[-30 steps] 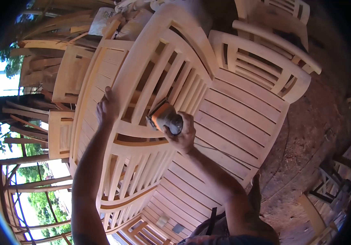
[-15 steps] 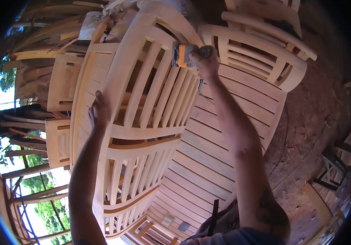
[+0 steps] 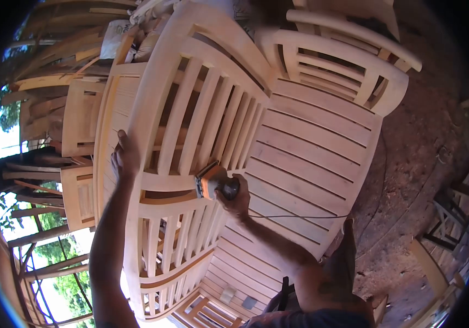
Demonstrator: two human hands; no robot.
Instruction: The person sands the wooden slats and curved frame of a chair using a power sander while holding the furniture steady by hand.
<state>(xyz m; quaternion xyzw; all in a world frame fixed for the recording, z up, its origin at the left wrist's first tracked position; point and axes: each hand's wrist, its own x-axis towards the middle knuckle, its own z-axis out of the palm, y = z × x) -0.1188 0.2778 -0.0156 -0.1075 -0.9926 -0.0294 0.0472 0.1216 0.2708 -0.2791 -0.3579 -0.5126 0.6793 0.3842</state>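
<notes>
My right hand [image 3: 236,198] is wrapped round the knob of an orange and dark-grey electric sander [image 3: 210,178]. The sander's pad lies against a broad upright between slatted panels of a pale wooden bench's back [image 3: 171,181]. A thin power cord [image 3: 294,216] runs from near that hand across the bench seat [image 3: 305,164]. My left hand [image 3: 127,155] grips the outer edge of the bench's top rail [image 3: 155,104], its thumb pointing up along it and its fingers partly hidden.
The slatted armrest end [image 3: 327,63] stands at the far side. More unfinished wooden furniture [image 3: 81,117] and stacked boards [image 3: 43,82] are on the left. Two small pads [image 3: 248,302] lie on the near seat. On the right is dirt ground [image 3: 409,180] with wood pieces.
My right hand has brought the sander from the far top of the backrest down towards me, onto the middle upright. My left hand stays on the top rail, slightly shifted.
</notes>
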